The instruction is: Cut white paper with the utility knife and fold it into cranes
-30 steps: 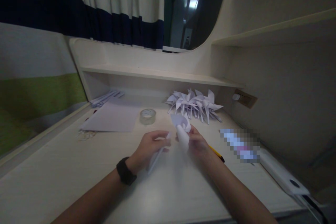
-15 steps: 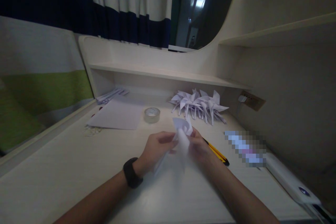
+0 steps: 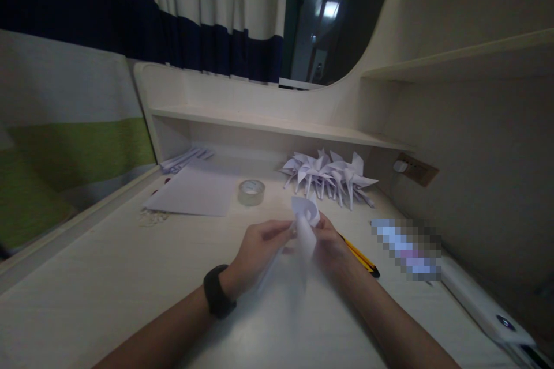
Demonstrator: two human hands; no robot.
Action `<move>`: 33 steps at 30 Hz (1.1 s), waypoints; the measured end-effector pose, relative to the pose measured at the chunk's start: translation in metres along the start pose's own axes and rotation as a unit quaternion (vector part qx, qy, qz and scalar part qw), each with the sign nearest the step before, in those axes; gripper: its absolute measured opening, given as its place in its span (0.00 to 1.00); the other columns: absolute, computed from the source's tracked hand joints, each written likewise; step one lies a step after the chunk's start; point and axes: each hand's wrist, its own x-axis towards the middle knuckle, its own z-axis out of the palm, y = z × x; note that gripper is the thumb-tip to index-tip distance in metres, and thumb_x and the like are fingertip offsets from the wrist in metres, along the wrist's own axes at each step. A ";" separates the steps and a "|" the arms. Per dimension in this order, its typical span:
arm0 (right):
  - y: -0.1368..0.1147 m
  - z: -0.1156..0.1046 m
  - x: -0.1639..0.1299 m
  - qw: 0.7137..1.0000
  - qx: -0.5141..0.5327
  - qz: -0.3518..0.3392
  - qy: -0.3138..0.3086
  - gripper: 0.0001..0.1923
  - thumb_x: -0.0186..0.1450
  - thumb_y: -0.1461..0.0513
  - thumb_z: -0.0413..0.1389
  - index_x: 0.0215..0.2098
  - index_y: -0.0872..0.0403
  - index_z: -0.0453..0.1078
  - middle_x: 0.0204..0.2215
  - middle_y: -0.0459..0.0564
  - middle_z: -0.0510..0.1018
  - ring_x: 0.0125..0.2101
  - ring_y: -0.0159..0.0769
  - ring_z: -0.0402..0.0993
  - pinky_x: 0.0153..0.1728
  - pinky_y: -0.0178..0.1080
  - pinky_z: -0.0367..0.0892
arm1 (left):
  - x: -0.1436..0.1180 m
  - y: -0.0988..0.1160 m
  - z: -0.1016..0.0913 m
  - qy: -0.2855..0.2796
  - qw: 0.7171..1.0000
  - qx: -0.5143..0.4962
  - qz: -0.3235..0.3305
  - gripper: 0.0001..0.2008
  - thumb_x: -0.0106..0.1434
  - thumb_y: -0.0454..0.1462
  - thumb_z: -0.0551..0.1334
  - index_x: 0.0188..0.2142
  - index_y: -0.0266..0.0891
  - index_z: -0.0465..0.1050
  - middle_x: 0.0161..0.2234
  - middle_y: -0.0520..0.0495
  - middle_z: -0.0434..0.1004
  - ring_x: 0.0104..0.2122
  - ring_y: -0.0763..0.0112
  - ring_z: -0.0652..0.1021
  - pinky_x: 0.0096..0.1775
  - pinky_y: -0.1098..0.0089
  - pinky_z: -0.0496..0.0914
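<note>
Both my hands hold a white paper pinwheel (image 3: 304, 220) just above the pale desk (image 3: 108, 277). My left hand (image 3: 258, 251), with a black watch on the wrist, pinches a thin rolled paper stick that slants down to the left. My right hand (image 3: 330, 248) grips the folded paper head, whose curled flaps stick up above my fingers. The two hands nearly touch. Behind them lies a pile of finished paper pinwheels (image 3: 329, 176).
A roll of clear tape (image 3: 251, 192) stands beside a white sheet of paper (image 3: 194, 194), with more folded paper strips (image 3: 184, 159) at the back left. A yellow and black cutter (image 3: 360, 255) lies right of my right hand. A white power strip (image 3: 485, 305) runs along the right wall.
My hands have closed together, bringing the stick up to the folded paper head. The view has shifted slightly left and down.
</note>
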 end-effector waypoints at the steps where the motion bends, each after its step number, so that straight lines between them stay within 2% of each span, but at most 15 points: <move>1: 0.000 0.000 0.000 1.000 -0.002 -0.001 0.001 0.19 0.49 0.68 0.65 0.39 0.54 0.71 0.28 0.46 0.79 0.26 0.33 0.74 0.30 0.35 0.70 | 0.000 0.000 0.000 -0.003 1.000 0.001 0.002 0.16 0.57 0.43 0.66 0.42 0.36 0.78 0.43 0.39 0.78 0.40 0.59 0.78 0.37 0.63 0.75; 9: 0.001 0.000 0.001 1.000 -0.007 -0.009 0.008 0.20 0.48 0.68 0.64 0.39 0.54 0.71 0.28 0.46 0.79 0.25 0.33 0.74 0.29 0.34 0.69 | 0.003 -0.010 -0.005 -0.001 1.000 0.005 -0.002 0.14 0.58 0.41 0.65 0.43 0.39 0.78 0.43 0.41 0.79 0.40 0.63 0.77 0.40 0.67 0.70; 16: 0.000 -0.001 0.001 1.000 -0.017 -0.008 0.002 0.21 0.48 0.67 0.65 0.41 0.54 0.70 0.28 0.46 0.79 0.23 0.34 0.74 0.27 0.35 0.69 | 0.006 -0.018 -0.006 0.006 1.000 -0.009 -0.005 0.15 0.58 0.42 0.66 0.43 0.37 0.78 0.41 0.39 0.79 0.38 0.64 0.77 0.40 0.66 0.68; 25: 0.000 0.001 0.001 1.000 -0.026 -0.017 0.006 0.20 0.48 0.67 0.65 0.40 0.54 0.71 0.28 0.46 0.79 0.25 0.35 0.75 0.32 0.38 0.70 | 0.005 -0.017 -0.005 -0.008 0.998 -0.056 -0.007 0.17 0.56 0.43 0.67 0.42 0.36 0.78 0.43 0.37 0.78 0.40 0.63 0.77 0.45 0.63 0.69; 33: 0.000 0.002 0.001 0.999 -0.027 -0.017 0.021 0.20 0.47 0.67 0.65 0.39 0.53 0.70 0.28 0.46 0.79 0.24 0.34 0.74 0.27 0.35 0.69 | 0.006 -0.019 -0.007 -0.002 0.997 -0.069 -0.024 0.19 0.52 0.41 0.70 0.42 0.35 0.78 0.40 0.39 0.80 0.37 0.64 0.79 0.44 0.61 0.71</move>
